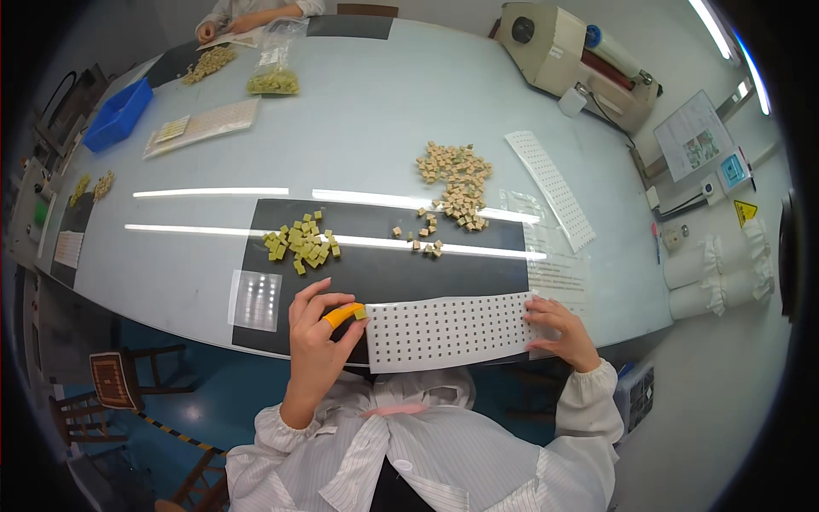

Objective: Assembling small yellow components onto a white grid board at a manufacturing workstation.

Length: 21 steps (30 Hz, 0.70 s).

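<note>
A small green cube is pinched between the thumb and index finger of my left hand. That index finger wears an orange finger cot. The cube is at the upper left corner of a long white sheet with rows of small dark marks. My right hand grips the sheet's right end, thumb below and fingers above. Beyond my left hand lies a loose pile of green cubes on a black mat. Farther right is a bigger heap of tan cubes, with several strays in front.
A clear plastic piece lies left of my left hand. Another white dotted strip rests at the right. At the far left are a blue bin and a bag of green cubes. A person works across the table beside a roller machine.
</note>
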{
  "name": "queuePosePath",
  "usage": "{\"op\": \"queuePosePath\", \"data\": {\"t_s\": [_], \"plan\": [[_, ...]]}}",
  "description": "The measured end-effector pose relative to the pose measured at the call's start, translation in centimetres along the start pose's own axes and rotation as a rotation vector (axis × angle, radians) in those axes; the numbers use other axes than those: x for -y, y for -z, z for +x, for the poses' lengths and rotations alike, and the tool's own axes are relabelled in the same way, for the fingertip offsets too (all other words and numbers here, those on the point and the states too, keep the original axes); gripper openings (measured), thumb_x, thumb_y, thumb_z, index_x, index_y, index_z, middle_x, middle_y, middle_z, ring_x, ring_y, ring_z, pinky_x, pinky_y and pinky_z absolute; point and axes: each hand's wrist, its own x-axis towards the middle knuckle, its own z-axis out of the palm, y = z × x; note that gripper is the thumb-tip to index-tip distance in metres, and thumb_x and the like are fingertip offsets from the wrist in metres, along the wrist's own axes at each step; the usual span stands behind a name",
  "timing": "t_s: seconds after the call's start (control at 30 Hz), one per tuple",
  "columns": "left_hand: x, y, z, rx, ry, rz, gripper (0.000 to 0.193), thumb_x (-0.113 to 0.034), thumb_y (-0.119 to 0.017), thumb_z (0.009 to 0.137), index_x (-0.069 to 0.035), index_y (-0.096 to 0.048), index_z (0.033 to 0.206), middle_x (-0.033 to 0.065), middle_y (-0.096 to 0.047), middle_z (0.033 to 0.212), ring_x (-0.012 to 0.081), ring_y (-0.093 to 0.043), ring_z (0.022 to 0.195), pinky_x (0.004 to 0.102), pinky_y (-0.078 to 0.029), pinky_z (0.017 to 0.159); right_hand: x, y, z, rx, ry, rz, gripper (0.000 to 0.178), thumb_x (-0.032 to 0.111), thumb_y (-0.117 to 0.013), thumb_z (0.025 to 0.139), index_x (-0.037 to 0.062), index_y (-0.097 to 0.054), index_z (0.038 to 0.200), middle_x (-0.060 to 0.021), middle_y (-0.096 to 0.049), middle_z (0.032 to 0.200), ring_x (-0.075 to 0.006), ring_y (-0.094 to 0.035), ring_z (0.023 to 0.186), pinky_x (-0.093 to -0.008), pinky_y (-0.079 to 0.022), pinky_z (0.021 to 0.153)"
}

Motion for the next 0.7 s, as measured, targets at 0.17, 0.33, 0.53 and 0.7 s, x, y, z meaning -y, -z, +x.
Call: {"op": "queuePosePath", "data": {"t_s": [0.17, 0.33, 0.53, 0.7], "plan": [[1.7, -1.1, 0.4, 0.027, 0.042, -0.031, 0.018, -0.006, -0.081, 0.071, -0.002, -0.074, 0.087, 0.0055, -0.067, 0.100, 0.0299, -0.053, 0.117, 0.0429, -0.042, 0.099, -5.2, 0.7, -8.1, -0.446, -0.338, 0.165, 0.046, 0.001, -0.082, 0.064, 0.0022, -0.071, 0.109, -0.0132, -0.064, 0.127, -0.0295, -0.052, 0.129, -0.0385, -0.038, 0.110], [2.8, -1.9, 0.8, 0.064, 0.056, 0.076, 0.019, -0.006, -0.081, 0.070, -0.001, -0.075, 0.087, 0.0060, -0.066, 0.103, 0.0302, -0.053, 0.117, 0.0432, -0.042, 0.100, -7.0, 0.8, -9.5, -0.534, -0.393, 0.108, 0.056, 0.002, -0.083, 0.062, 0.0019, -0.067, 0.116, -0.0134, -0.060, 0.132, -0.0305, -0.049, 0.131, -0.0387, -0.035, 0.111], [3.7, -0.7, 1.2, 0.006, 0.080, 0.096, 0.019, -0.011, -0.081, 0.072, -0.003, -0.075, 0.088, 0.0058, -0.066, 0.103, 0.0302, -0.053, 0.117, 0.0443, -0.041, 0.100, -3.8, -1.0, 0.1, -0.386, -0.255, -0.103, 0.078, 0.025, -0.082, 0.069, 0.0109, -0.051, 0.139, -0.0134, -0.032, 0.155, -0.0335, -0.020, 0.147, -0.0466, -0.013, 0.120], [4.0, -1.2, 1.3, 0.018, 0.033, 0.112, 0.024, -0.013, -0.081, 0.072, -0.004, -0.074, 0.093, 0.0068, -0.065, 0.106, 0.0305, -0.052, 0.118, 0.0426, -0.041, 0.100, -7.1, -0.9, 0.4, -0.542, -0.246, -0.076, 0.046, 0.008, -0.069, 0.084, 0.0066, -0.061, 0.129, -0.0132, -0.058, 0.136, -0.0298, -0.044, 0.136, -0.0435, -0.020, 0.118]]}}
